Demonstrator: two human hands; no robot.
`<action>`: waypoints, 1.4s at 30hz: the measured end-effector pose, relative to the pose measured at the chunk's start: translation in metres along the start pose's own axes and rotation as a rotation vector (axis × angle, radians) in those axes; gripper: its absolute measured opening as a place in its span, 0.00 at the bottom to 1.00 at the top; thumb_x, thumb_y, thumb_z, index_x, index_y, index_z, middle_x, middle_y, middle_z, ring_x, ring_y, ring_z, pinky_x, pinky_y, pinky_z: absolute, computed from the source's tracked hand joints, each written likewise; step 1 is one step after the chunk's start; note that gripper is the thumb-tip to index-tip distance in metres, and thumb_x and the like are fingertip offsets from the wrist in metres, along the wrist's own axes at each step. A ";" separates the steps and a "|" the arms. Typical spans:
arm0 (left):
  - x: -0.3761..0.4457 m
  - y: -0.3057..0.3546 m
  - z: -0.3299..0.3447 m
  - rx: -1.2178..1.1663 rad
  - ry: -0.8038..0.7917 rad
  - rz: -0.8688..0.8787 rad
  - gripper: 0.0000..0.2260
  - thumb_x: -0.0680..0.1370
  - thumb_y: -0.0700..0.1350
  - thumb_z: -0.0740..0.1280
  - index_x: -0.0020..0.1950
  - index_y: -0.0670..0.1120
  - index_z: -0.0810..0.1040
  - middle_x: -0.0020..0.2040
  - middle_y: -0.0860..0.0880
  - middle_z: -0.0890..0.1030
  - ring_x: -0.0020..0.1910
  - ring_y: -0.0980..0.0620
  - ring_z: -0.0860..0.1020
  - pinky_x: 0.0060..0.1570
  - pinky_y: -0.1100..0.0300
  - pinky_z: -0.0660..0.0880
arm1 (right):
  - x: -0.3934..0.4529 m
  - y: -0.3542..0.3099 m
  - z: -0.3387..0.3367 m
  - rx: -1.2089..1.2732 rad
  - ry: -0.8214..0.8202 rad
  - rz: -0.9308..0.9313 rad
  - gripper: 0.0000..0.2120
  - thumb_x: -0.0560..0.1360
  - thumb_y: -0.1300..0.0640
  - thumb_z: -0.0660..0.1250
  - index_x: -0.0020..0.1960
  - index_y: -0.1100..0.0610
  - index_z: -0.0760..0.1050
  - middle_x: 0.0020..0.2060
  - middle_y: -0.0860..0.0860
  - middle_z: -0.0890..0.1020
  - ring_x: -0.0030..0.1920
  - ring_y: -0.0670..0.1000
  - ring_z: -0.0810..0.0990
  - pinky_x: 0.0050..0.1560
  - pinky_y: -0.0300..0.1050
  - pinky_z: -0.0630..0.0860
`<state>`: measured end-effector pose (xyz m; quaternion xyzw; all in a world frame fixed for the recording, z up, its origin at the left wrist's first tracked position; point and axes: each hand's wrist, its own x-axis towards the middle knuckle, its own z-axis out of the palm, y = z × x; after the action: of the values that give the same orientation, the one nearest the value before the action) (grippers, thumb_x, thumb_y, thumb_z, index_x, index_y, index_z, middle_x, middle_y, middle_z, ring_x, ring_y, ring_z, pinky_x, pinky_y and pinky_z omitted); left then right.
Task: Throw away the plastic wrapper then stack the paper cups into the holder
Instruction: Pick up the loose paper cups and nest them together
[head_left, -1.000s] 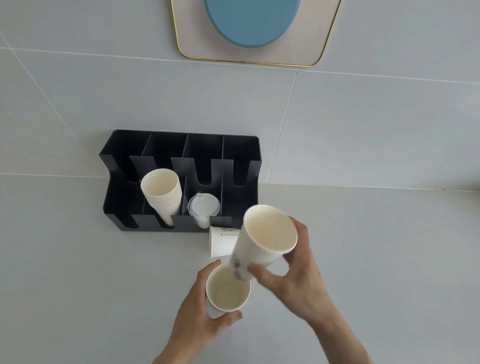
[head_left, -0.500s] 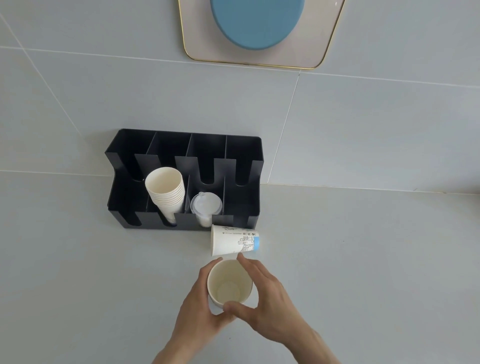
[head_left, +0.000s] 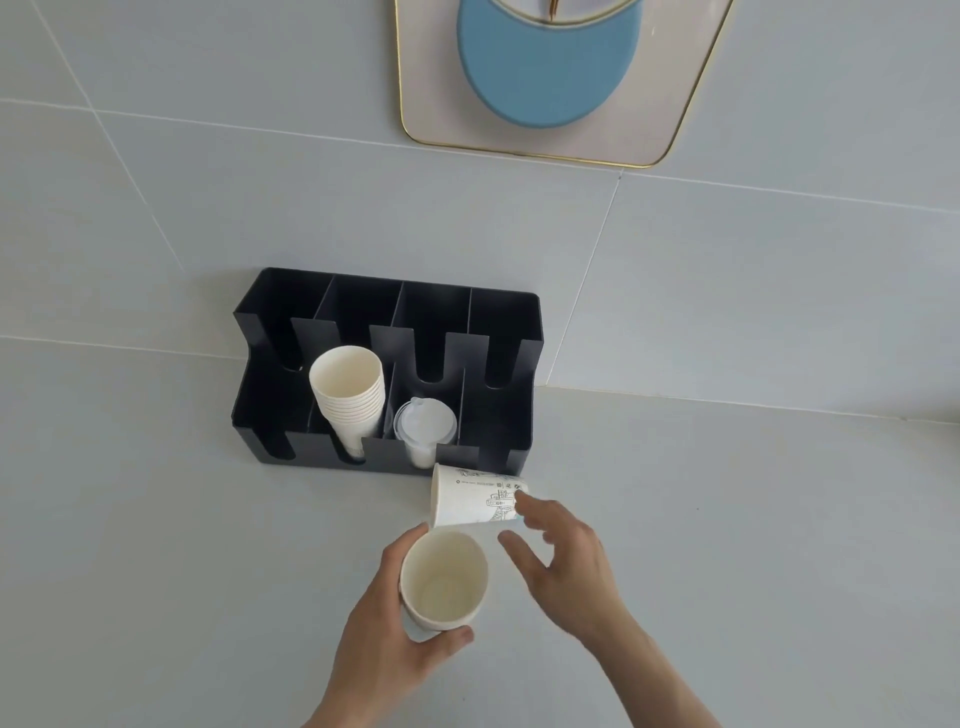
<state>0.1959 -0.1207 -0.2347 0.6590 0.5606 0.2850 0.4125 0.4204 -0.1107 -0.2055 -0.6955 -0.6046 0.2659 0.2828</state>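
The white paper cup (head_left: 444, 582) in the left hand (head_left: 384, 644) looks matt and smooth inside. By the right hand (head_left: 566, 561) lies a printed paper cup (head_left: 470, 501), matt too. Beyond the hands, the black plastic holder (head_left: 509, 332) shines a little. Its clear plastic lids (head_left: 425, 428) look glossy. The pale grey desk (head_left: 156, 545) is smooth.

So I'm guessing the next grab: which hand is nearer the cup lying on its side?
Right. The right hand has fingertips at the lying cup; the left hand holds the upright cup just below it.
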 end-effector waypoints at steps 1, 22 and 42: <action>0.001 -0.001 -0.003 0.000 0.019 -0.005 0.47 0.59 0.58 0.82 0.69 0.73 0.57 0.66 0.73 0.70 0.58 0.66 0.77 0.50 0.67 0.75 | 0.008 0.003 0.002 -0.063 0.022 -0.012 0.22 0.77 0.47 0.72 0.70 0.50 0.76 0.60 0.44 0.83 0.58 0.46 0.82 0.57 0.48 0.80; 0.008 0.004 0.001 -0.083 0.060 0.057 0.47 0.61 0.59 0.82 0.73 0.68 0.58 0.71 0.66 0.69 0.66 0.60 0.75 0.60 0.53 0.78 | 0.042 0.014 0.037 -0.549 0.032 -0.146 0.33 0.63 0.48 0.81 0.63 0.52 0.71 0.55 0.51 0.76 0.52 0.56 0.77 0.52 0.51 0.78; 0.016 -0.023 -0.028 -0.118 0.121 -0.062 0.43 0.62 0.57 0.81 0.68 0.72 0.59 0.65 0.63 0.77 0.61 0.62 0.78 0.52 0.64 0.77 | 0.013 -0.088 0.030 0.236 -0.163 -0.256 0.42 0.68 0.49 0.79 0.77 0.45 0.61 0.66 0.40 0.72 0.65 0.42 0.74 0.62 0.38 0.75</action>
<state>0.1644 -0.0981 -0.2417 0.5975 0.5870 0.3436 0.4247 0.3398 -0.0864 -0.1635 -0.5510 -0.6738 0.3521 0.3440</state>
